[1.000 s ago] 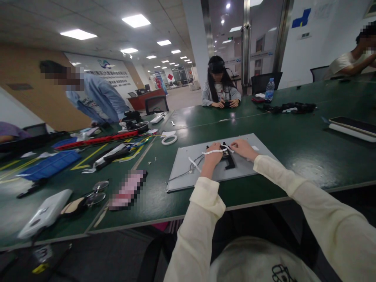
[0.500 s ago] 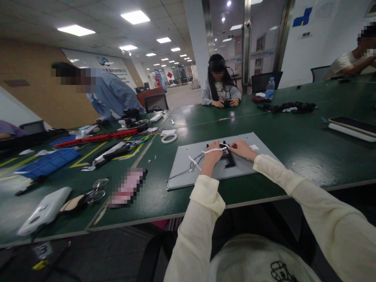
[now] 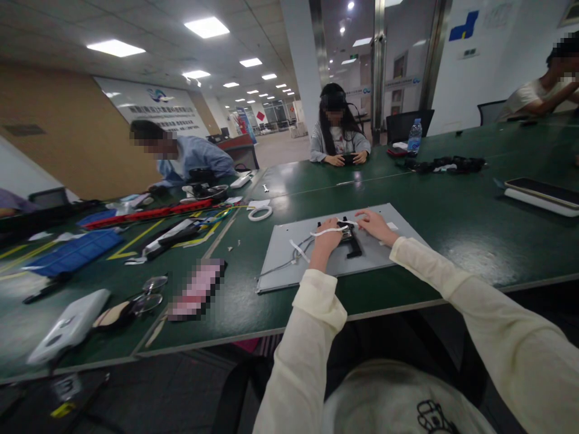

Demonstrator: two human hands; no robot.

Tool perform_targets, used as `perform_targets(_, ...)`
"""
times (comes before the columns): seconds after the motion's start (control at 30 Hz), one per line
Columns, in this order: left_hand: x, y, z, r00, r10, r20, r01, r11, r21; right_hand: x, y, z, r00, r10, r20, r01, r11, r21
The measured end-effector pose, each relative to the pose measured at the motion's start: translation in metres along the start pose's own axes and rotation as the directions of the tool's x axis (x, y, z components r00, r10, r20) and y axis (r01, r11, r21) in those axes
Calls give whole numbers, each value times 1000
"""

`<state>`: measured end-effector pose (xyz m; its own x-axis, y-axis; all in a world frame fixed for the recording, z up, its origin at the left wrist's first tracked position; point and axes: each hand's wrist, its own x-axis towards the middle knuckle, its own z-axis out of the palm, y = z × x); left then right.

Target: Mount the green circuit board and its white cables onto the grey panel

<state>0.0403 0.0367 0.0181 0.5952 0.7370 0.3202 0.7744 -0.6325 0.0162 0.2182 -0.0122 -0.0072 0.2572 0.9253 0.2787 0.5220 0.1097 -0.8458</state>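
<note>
A flat grey panel (image 3: pixel 289 253) lies on the green table (image 3: pixel 452 235) in front of me. On it sits a small black part (image 3: pixel 351 240) with grey cables (image 3: pixel 298 256) and a white strip (image 3: pixel 324 231). My left hand (image 3: pixel 326 239) is closed on the white strip, pressing down beside the black part. My right hand (image 3: pixel 373 224) rests on the panel just right of the part, its fingers stretched toward it, with nothing held that I can see.
A tape roll (image 3: pixel 260 213), red bar (image 3: pixel 149 214), blue tray (image 3: pixel 75 253), white device (image 3: pixel 67 328) and glasses (image 3: pixel 147 298) lie left. A phone on a white box (image 3: pixel 540 196) and a water bottle (image 3: pixel 415 137) sit right. Three people sit or lean around the table.
My right hand has opened and shifted slightly right, off the white strip. The person in blue at the left has bent lower over the table. My left hand has stayed put.
</note>
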Motion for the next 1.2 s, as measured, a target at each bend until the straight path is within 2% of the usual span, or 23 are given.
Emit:
perform_targets(0.1,-1,1,-1,1000,-5,-15,5,1000,1,0,-1,2,998,-56,18,55,998,38)
perform_targets(0.2,0,1,0,1000,-8,-7,8,1000,-20,-1,-2,1,999,-32,32,31,999,16)
perform_targets(0.33,3,0,2,1000,-18,20,19,1000,-15,-1,-2,-1,999,21,45,-14,988,-151)
perform_targets(0.47,4,0,4,999,-15,29,15,1000,-1,-2,-3,-2,996,-39,76,58,962,-268)
perform_targets(0.57,5,-1,4,998,18,55,-19,1000,18,-2,-4,-2,993,-45,110,73,961,-265)
perform_targets(0.7,8,-2,0,991,27,130,-28,1000,4,-1,-5,-3,993,2,122,23,978,-207)
perform_targets(0.83,11,-2,-5,986,4,168,1,1000,-30,-3,-7,-5,992,8,129,29,959,-283)
perform_targets(0.93,11,-2,-6,987,-1,158,7,999,-38,-10,-13,-4,986,-61,154,124,888,-443)
perform_targets(1.07,8,-1,-4,993,-9,121,14,999,-39,-22,-22,-1,964,-128,235,255,710,-656)
perform_targets(1.2,6,-1,-1,995,-11,95,14,999,-31,-29,-29,1,954,-124,272,286,642,-711)
